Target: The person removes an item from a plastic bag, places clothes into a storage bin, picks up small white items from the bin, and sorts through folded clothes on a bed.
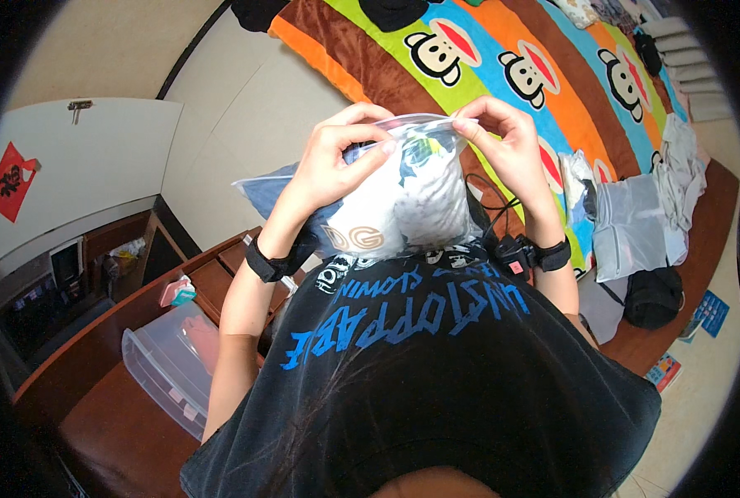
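Note:
A clear zip bag (370,212) stuffed with folded clothes rests against the front of my black shirt. White fabric with dark patches shows through its plastic, and a dark blue part sticks out to the left. My left hand (337,158) grips the bag's upper left, thumb laid along the top edge. At the upper right corner, my right hand (507,145) pinches the zip strip between thumb and fingers. Between the two hands the top rim arches up; whether the zip is sealed there I cannot tell. Each wrist wears a black band.
Ahead lies a bed with a striped, cartoon-patterned blanket (503,50). On the right are a frosted zip bag (631,228), a black cloth item (654,296) and loose clothes (679,166). A clear plastic bin (158,361) sits on brown wooden furniture at lower left, near a white door (96,158).

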A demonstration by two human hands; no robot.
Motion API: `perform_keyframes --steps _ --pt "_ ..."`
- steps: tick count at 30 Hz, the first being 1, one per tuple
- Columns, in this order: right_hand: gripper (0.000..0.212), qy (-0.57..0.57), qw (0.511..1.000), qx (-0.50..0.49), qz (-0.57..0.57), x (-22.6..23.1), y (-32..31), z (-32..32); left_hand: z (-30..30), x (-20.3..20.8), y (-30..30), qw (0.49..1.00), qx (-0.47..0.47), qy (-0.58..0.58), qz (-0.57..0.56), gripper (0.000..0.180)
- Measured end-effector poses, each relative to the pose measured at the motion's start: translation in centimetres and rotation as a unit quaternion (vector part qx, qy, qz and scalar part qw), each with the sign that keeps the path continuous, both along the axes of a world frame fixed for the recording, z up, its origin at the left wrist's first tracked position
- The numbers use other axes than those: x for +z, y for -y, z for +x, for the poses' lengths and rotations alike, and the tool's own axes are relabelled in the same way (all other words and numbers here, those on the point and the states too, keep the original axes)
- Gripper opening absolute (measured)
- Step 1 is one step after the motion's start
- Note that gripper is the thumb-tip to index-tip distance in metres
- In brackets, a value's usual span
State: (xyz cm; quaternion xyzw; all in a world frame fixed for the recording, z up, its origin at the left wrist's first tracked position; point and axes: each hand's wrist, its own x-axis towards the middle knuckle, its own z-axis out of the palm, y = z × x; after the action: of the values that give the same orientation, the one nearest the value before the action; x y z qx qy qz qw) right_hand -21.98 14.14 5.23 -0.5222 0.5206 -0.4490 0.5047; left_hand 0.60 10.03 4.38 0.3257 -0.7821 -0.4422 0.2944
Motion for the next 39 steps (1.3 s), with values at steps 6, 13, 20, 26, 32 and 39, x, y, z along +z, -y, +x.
perform_keyframes --steps 6,13,20,26,32,39 --pt "0.01 0.009 1.0 0.011 -0.01 -0.3 0.4 -0.1 -0.2 0.4 0.1 0.999 -0.011 0.016 0.036 0.014" --pt "0.01 -0.058 0.998 0.005 -0.027 -0.2 0.4 -0.1 -0.5 0.0 0.1 0.999 0.005 -0.026 0.042 0.016" --pt "0.01 -0.074 0.996 0.008 -0.054 -0.1 0.3 0.2 -0.2 -0.4 -0.2 1.0 -0.003 -0.016 0.006 0.02" --pt "0.01 -0.076 0.996 0.001 -0.046 -0.2 0.4 0.1 -0.4 -0.5 0.2 0.999 -0.045 0.004 0.027 0.018" --pt "0.009 -0.051 0.998 -0.03 -0.03 -0.9 0.1 0.0 -0.7 -0.7 0.1 0.996 -0.032 -0.014 0.078 0.016" --pt "0.011 -0.079 0.995 -0.041 -0.043 -0.1 0.2 0.3 -0.8 -1.1 -0.5 0.987 0.055 -0.094 0.121 0.021"
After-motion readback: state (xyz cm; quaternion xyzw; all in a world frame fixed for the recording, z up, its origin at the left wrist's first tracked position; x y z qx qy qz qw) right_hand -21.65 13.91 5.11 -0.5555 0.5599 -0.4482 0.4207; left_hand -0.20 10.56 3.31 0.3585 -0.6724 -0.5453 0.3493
